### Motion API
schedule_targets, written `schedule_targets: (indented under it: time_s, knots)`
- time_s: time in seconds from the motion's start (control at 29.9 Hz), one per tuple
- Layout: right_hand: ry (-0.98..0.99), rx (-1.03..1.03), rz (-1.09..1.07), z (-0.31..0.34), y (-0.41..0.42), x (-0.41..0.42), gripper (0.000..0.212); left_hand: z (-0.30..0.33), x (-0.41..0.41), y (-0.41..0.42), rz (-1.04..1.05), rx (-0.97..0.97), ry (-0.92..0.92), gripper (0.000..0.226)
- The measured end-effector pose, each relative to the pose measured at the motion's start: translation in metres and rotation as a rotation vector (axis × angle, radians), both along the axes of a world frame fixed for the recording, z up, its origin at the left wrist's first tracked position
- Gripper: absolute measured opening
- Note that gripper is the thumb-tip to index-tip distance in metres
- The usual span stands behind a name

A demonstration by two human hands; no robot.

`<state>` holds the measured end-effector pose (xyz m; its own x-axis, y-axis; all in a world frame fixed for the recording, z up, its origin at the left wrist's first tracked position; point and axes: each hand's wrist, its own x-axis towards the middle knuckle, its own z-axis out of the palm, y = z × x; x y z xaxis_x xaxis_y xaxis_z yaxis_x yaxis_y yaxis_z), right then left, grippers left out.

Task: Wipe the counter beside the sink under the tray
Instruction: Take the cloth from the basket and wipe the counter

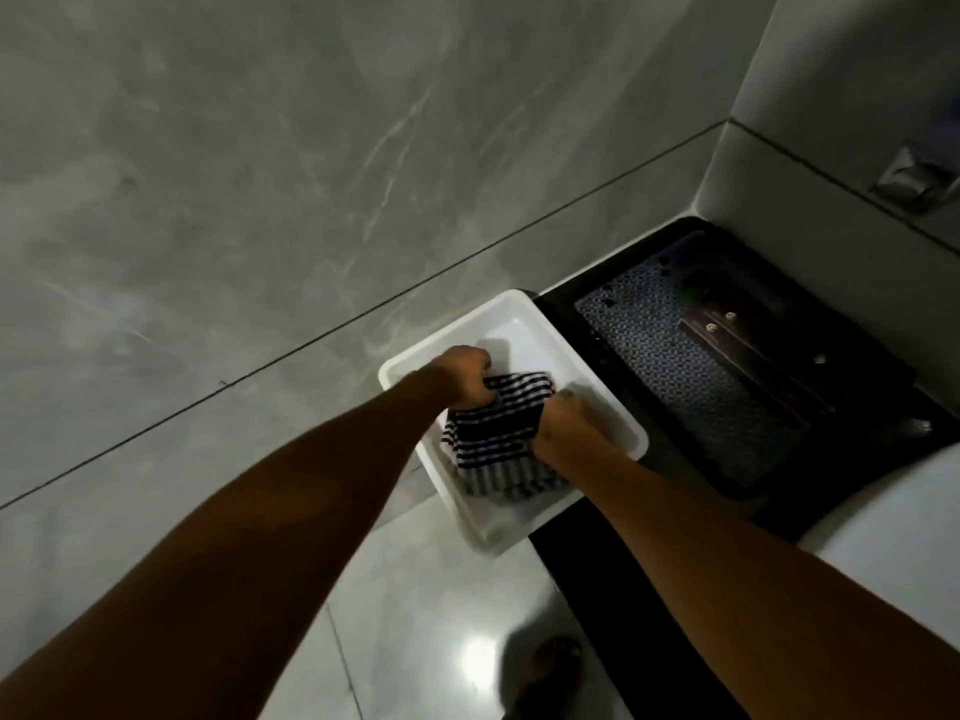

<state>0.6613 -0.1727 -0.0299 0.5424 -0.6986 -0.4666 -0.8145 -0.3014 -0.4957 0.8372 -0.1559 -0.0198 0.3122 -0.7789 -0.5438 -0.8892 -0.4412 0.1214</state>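
One shallow white rectangular plastic tray (pixel 519 314) is sitting on the dark counter (pixel 623 589), its left part sticking out past the counter edge over the pale glossy floor (pixel 415 615). One black-and-white striped cloth (pixel 493 433) is lying bunched inside the tray, covering its middle and near part, while the far corner of the tray is showing bare white.

Two bare hands are reaching into the tray. The left hand (pixel 465 374) is curling its fingers closed around the far upper edge of the striped cloth. The right hand (pixel 563 426) is pressing down at the cloth's right side, its fingers bent inward and clamping the fabric. Both forearms are stretching in from the bottom of the view, one from the lower left and one from the lower right.

Just beside the tray, to its right, one dark rectangular patterned mat (pixel 701 381) is lying on the counter, bearing one long dark bar with small metal studs (pixel 737 350). Near the right edge, one white rounded basin rim (pixel 909 522) is showing, partly cut off. Behind everything, a grey marbled tile wall (pixel 260 174) is filling the upper left. One bare foot (pixel 550 672) is standing on the floor at the bottom, blurred.
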Motion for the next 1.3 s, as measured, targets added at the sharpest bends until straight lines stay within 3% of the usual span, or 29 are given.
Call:
schedule_targets:
  time_s: [0.1, 0.2, 0.33, 0.4, 0.5, 0.57, 0.67, 0.93, 1.0, 1.14, 1.3]
  knots:
    - [-0.035, 0.070, -0.124, -0.007, 0.004, 0.008, 0.036, -0.015, -0.001, 0.006, 0.023, -0.024, 0.008, 0.065]
    - [-0.078, 0.193, -0.187, 0.001, 0.004, 0.008, 0.030, -0.012, -0.004, 0.001, 0.011, 0.018, 0.036, 0.038]
    - [-0.108, 0.222, -0.288, 0.031, 0.002, -0.010, 0.047, 0.033, -0.011, -0.011, -0.074, 0.002, 0.220, 0.009]
    - [-0.155, 0.261, -0.354, 0.048, -0.002, -0.022, 0.044, 0.062, -0.010, -0.014, -0.116, -0.013, 0.314, 0.010]
    - [-0.276, 0.308, -0.394, 0.078, -0.005, -0.062, 0.028, 0.112, -0.030, -0.022, -0.195, -0.066, 0.381, 0.032]
    - [-0.369, 0.291, -0.412, 0.100, -0.005, -0.100, 0.025, 0.149, -0.060, -0.031, -0.261, -0.096, 0.464, 0.031]
    - [-0.548, 0.267, -0.476, 0.142, 0.010, -0.182, 0.029, 0.207, -0.137, -0.042, -0.389, -0.122, 0.605, 0.013]
    - [-1.039, -0.049, -0.696, 0.218, 0.122, -0.427, 0.018, 0.306, -0.393, -0.020, -0.743, -0.119, 0.981, 0.020]
    - [-1.201, -0.092, -0.914, 0.219, 0.171, -0.499, 0.039, 0.312, -0.485, 0.001, -0.862, -0.015, 1.012, 0.022]
    - [-1.419, -0.080, -1.143, 0.195, 0.263, -0.603, 0.062, 0.286, -0.637, 0.052, -0.974, 0.159, 1.044, 0.018]
    - [-1.325, -0.096, -1.526, 0.136, 0.364, -0.696, 0.059, 0.194, -0.788, 0.119, -1.231, 0.180, 0.807, 0.023]
